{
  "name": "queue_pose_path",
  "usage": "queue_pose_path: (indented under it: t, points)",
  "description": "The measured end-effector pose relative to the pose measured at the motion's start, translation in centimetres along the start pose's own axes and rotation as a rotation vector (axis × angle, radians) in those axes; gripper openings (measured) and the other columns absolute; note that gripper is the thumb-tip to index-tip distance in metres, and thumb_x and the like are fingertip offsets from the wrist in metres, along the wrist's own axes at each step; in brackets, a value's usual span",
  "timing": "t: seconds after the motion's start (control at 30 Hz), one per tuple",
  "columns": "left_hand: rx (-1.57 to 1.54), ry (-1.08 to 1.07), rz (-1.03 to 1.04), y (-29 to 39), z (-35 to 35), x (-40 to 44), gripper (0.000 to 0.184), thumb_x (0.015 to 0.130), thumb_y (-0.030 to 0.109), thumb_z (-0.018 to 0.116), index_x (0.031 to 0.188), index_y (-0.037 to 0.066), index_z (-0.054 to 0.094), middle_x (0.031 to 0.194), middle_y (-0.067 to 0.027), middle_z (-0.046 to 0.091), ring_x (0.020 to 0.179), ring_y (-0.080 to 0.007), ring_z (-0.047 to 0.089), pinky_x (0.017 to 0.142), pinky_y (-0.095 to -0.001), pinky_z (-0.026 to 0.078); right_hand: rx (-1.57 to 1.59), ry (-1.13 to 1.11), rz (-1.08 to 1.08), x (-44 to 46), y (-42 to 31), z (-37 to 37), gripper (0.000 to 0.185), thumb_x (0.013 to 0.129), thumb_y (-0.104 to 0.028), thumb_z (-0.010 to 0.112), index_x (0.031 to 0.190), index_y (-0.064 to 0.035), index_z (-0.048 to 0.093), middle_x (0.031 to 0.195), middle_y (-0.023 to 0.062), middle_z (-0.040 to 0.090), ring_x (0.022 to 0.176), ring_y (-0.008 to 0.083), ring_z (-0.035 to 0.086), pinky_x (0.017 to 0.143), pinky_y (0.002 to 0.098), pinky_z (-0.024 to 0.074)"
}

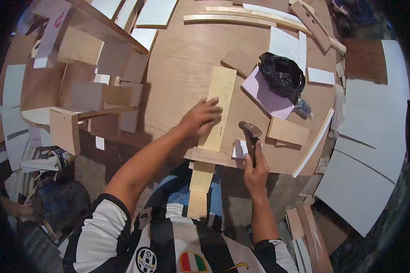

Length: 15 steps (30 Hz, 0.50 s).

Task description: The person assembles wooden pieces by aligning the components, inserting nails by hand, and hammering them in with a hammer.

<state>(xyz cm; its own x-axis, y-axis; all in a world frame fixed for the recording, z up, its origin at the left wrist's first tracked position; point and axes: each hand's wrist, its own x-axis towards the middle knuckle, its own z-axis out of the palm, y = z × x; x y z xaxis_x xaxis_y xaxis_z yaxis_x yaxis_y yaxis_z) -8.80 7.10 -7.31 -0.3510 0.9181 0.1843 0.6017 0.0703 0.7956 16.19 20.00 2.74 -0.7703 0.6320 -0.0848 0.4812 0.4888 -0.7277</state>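
My right hand (257,172) is closed around the handle of a hammer (249,131), its metal head raised at the right of a pale wooden board (220,91). Over the left edge of that board is my left hand (202,117), fingers spread and a little blurred; whether it touches the wood I cannot tell. A thin dark nail-like mark (221,131) shows on the board, beside my left fingers. Across the board's near end lies a short wooden crosspiece (208,155), and narrower wood pieces (200,178) extend from it toward my body.
A wooden shelf frame (64,132) stands at the left. On the tabletop (177,59) lie a black plastic bag (282,77), a small wood block (288,131), a white piece (239,149) and long strips (232,19). Large white panels (373,132) are at the right.
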Motion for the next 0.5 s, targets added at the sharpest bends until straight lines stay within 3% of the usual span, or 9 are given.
queue_pose_path:
  t: [0.07, 0.2, 0.27, 0.43, 0.5]
  points:
    - [-0.035, -0.009, 0.036, 0.9, 0.6, -1.1, 0.014, 0.082, 0.011, 0.070, 0.095, 0.011, 0.075, 0.118, -0.0059, 0.068, 0.135, -0.0327, 0.048, 0.110, -0.0576, 0.032, 0.006, -0.052, 0.053, 0.0, -0.1, 0.0, 0.058, 0.093, -0.005, 0.060, 0.149, -0.0060, 0.041, 0.105, 0.0232, 0.067, 0.092, 0.0331, 0.068, 0.081, 0.0393, 0.0519]
    - [0.015, 0.029, 0.030, 0.9, 2.1, -1.4, 0.015, 0.078, 0.022, 0.077, 0.091, 0.016, 0.076, 0.118, -0.0019, 0.068, 0.135, -0.0310, 0.048, 0.109, -0.0572, 0.032, 0.068, -0.077, 0.054, -0.2, 0.1, 1.0, 0.058, 0.094, -0.005, 0.060, 0.149, -0.0077, 0.042, 0.107, 0.0232, 0.067, 0.092, 0.0333, 0.068, 0.082, 0.0389, 0.0519]
    - [0.056, 0.038, 0.022, 0.7, 2.7, -1.4, 0.024, 0.075, 0.027, 0.079, 0.098, 0.018, 0.076, 0.120, -0.0024, 0.069, 0.137, -0.0312, 0.046, 0.112, -0.0576, 0.026, 0.016, -0.103, 0.040, -0.6, 0.5, 1.4, 0.059, 0.094, -0.007, 0.062, 0.149, -0.0100, 0.042, 0.104, 0.0216, 0.067, 0.089, 0.0322, 0.067, 0.080, 0.0381, 0.0522]
    - [0.157, 0.106, 0.069, 0.8, 3.5, -0.9, 0.021, 0.072, 0.028, 0.080, 0.091, 0.021, 0.074, 0.113, 0.0020, 0.069, 0.134, -0.0297, 0.049, 0.108, -0.0542, 0.030, -0.083, -0.147, -0.009, -1.2, 0.6, 1.7, 0.060, 0.093, -0.007, 0.064, 0.149, -0.0116, 0.043, 0.097, 0.0176, 0.067, 0.081, 0.0295, 0.066, 0.075, 0.0383, 0.0524]
    - [0.185, 0.118, 0.078, 0.9, 3.6, -0.8, 0.019, 0.071, 0.028, 0.080, 0.088, 0.021, 0.073, 0.110, 0.0031, 0.069, 0.134, -0.0294, 0.049, 0.107, -0.0532, 0.031, -0.079, -0.143, -0.039, -1.6, 0.8, 1.9, 0.064, 0.093, -0.010, 0.061, 0.152, -0.0184, 0.038, 0.093, 0.0175, 0.063, 0.078, 0.0359, 0.063, 0.069, 0.0442, 0.0532]
